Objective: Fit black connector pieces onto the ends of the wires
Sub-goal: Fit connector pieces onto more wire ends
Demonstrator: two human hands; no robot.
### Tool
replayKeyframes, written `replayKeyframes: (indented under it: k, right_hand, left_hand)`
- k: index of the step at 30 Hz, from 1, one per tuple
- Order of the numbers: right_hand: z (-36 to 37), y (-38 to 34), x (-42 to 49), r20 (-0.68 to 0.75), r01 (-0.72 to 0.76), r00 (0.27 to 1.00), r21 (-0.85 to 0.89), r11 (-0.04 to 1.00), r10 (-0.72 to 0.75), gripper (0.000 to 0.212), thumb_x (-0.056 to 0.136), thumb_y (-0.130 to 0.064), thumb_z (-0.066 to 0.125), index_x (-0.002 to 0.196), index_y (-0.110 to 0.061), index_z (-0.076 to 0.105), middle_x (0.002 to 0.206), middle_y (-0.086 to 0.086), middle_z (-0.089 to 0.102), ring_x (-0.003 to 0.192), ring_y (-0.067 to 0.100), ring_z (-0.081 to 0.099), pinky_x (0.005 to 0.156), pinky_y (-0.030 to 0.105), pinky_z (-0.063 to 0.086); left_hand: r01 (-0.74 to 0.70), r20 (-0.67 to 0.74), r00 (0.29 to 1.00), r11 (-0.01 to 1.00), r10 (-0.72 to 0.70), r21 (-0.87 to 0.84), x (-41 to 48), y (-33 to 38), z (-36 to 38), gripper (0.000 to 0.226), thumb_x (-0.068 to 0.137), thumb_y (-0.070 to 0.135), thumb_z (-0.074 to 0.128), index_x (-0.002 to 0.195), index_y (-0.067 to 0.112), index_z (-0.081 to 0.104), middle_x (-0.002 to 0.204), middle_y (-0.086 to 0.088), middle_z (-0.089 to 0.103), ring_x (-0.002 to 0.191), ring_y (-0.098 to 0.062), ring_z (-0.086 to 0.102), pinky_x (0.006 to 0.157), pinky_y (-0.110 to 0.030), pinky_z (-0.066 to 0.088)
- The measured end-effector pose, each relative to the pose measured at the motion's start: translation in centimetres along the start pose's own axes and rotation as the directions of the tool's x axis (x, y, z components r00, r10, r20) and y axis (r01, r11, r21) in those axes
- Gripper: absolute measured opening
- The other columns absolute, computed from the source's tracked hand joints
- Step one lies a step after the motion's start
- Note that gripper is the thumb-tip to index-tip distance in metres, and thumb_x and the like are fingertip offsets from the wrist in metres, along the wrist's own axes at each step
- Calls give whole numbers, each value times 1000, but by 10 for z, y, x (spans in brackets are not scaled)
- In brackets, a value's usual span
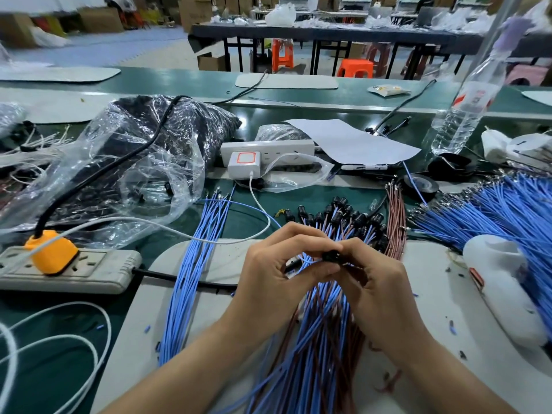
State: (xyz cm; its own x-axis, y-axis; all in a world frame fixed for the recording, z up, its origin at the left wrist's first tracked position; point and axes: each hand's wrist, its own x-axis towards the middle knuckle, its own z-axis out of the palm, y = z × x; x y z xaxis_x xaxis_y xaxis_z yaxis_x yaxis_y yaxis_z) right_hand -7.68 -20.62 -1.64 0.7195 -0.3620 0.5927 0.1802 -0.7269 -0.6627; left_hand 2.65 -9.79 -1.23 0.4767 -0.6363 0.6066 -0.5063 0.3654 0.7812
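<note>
My left hand [277,273] and my right hand [376,282] meet at the middle of the grey mat [209,264]. Between their fingertips sits a small black connector piece [330,255], with a thin blue wire [304,259] running into it from the left hand. Under my hands lies a bundle of blue and brown wires [322,339] whose far ends carry black connectors [346,216]. A loose bundle of blue wires [197,264] lies to the left. Another big fan of blue wires [493,210] spreads at the right.
A grey power strip with an orange plug [50,252] lies at the left. Behind it is a clear plastic bag of dark parts [134,150]. A white power strip and charger [243,162], a paper sheet [352,141], a water bottle [466,109], black tape [422,185] and a white tool [504,288] surround the mat.
</note>
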Motion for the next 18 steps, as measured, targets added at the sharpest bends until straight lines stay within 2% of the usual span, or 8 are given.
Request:
replayKeyframes:
  k: [3,8,11,15,18]
  right_hand:
    - [1,0,1,30,36,999,-59,998,-34,20,81,2,60,96,-10,65,84,-18,61,78,-13,57,68,2,38]
    - [3,1,5,73,55,996,-127,990,-46,14,81,3,59,92,-4,64,79,-12,59,72,-9,54,65,2,37]
    - [3,1,8,90,49,995,-135,990,-37,8,83,-2,60,90,-1,63,77,-23,51,69,-17,50,64,-1,34]
    - [6,2,4,35,5,999,-106,994,-2,15,84,-8,58,95,0,65,76,-10,60,68,3,58,64,11,44]
    - [7,0,0,8,-8,1000,-135,991,9,19,82,-6,59,98,1,67,78,-2,66,70,7,61,65,18,49]
  left_hand:
    - [-56,2,998,996,56,63,0,0,-1,20,77,5,72,97,9,71,95,0,65,87,-14,66,81,-26,52]
    - [-72,-6,997,991,73,113,0,-1,-4,18,76,2,73,94,3,72,94,-5,65,87,-13,65,80,-29,54]
    - [-54,-4,998,992,55,114,1,-3,-4,19,76,1,74,94,3,72,94,-5,64,86,-13,64,80,-28,53]
    - [15,-8,1000,995,-14,102,2,-3,-5,22,77,2,73,98,8,71,95,-2,59,86,-15,61,81,-28,52]
    - [8,-11,1000,992,-7,129,2,-3,-6,22,78,5,72,100,8,72,94,-1,60,86,-10,62,82,-22,50]
